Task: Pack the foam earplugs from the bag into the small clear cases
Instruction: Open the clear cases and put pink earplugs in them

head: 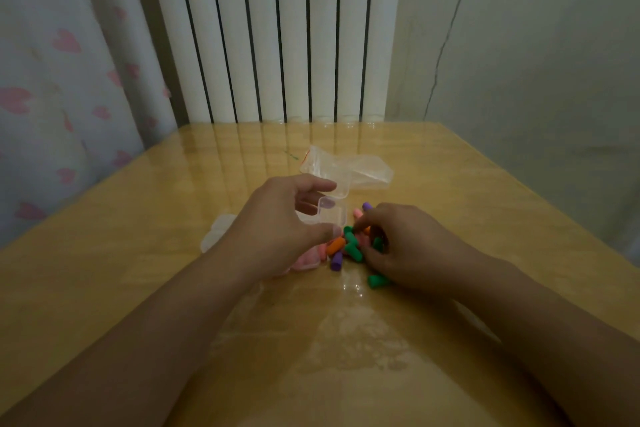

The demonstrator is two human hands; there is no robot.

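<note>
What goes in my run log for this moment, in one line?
left hand: holds open case | right hand: picking in earplugs | bag: behind

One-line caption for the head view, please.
Left hand holds an open clear case while right hand picks among loose earplugs.

A: Item one, legible text, labels, brands, numbers, signs?

B: None can be read on anything in view.

A: The clear bag (349,168)?

B: A red strip along its mouth, no lettering that can be made out.

A: The small clear case (332,208)?

B: Plain plastic, no readable mark.

A: The foam earplugs (349,246)?

B: Solid colours only, no print to be seen.

A: The curtain (52,80)?

B: Pink heart shapes as a pattern, no words.

A: The table (485,218)?

B: A small green mark near the bag, too small to read as any character.
</note>
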